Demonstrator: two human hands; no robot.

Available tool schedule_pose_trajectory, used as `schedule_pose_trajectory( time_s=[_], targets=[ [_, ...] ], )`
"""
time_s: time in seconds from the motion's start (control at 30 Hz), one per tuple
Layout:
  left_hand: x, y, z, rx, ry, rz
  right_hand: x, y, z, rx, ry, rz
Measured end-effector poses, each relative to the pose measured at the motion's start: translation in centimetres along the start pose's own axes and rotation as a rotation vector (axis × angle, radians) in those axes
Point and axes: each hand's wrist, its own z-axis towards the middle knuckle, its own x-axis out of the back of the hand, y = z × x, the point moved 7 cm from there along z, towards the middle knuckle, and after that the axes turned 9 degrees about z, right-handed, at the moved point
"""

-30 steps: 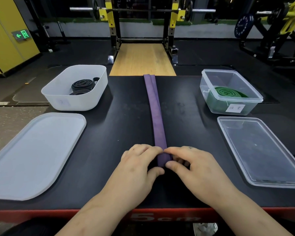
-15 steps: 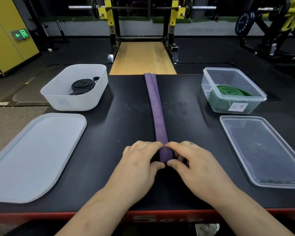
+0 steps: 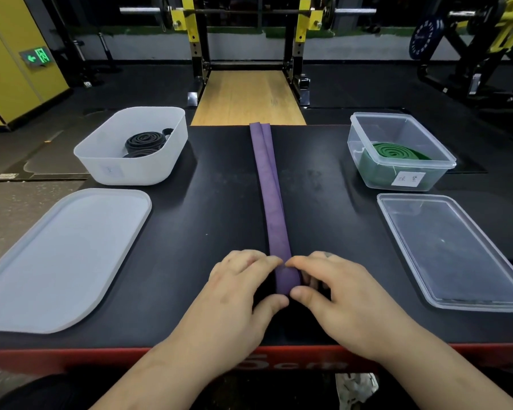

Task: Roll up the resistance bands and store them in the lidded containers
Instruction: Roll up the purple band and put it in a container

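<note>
Purple band (image 3: 268,199): lies flat and doubled in a straight strip down the middle of the tabletop (image 3: 214,217). It runs from the far edge to the hands by the near edge, where its near end is turned over into a small roll.
Left hand (image 3: 240,294): fingers curled, pinching the roll from its left side, with the forefinger tip on top and the thumb against the near face.
Right hand (image 3: 344,294): fingers curled, pinching the same roll from its right side, forefinger tip on top and thumb at the near face. The two forefinger tips nearly meet over the band.
White tub (image 3: 137,170): far left corner, uncovered, with coiled black bands (image 3: 144,142) inside.
White lid (image 3: 65,255): flat at the left edge, just nearer than the tub.
Clear box (image 3: 367,161): far right corner, uncovered, with a small white label on its near wall.
Green band (image 3: 393,150): coiled inside the clear box.
Clear lid (image 3: 450,250): flat at the right edge, just nearer than the clear box.
Near edge: red, with white lettering partly hidden by the forearms.
</note>
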Motion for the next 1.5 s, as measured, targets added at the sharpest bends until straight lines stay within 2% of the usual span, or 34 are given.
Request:
schedule_pose_trajectory(
  time_s=[0.23, 0.43, 0.6, 0.83, 1.17, 1.27, 1.5],
  targets=[
    [0.2, -0.1, 1.0, 0.002, 0.024, 0.04, 0.4, 0.2, -0.1, -0.019, 0.006, 0.026],
    [-0.1, -0.2, 1.4, 0.021, 0.0, 0.031, 0.6, 0.7, 1.0, -0.041, 0.088, 0.013],
    [0.2, -0.9, 2.3, 0.045, 0.012, 0.077, 0.5, 0.7, 1.3, -0.043, 0.041, 0.022],
    [-0.5, -1.1, 2.9, 0.042, -0.025, 0.085, 0.7, 1.0, 2.3, -0.055, 0.06, -0.025],
    [0.3, -0.4, 2.5, -0.023, 0.048, 0.089, 0.7, 0.3, 1.8, -0.007, 0.008, -0.048],
    [0.4, 0.2, 0.9, -0.04, 0.025, 0.059, 0.5, 0.0, 0.5, 0.02, -0.035, -0.049],
    [0.5, -0.2, 0.7, -0.002, -0.005, 0.032, 0.5, 0.4, 1.3, 0.012, -0.008, -0.014]
  ],
)
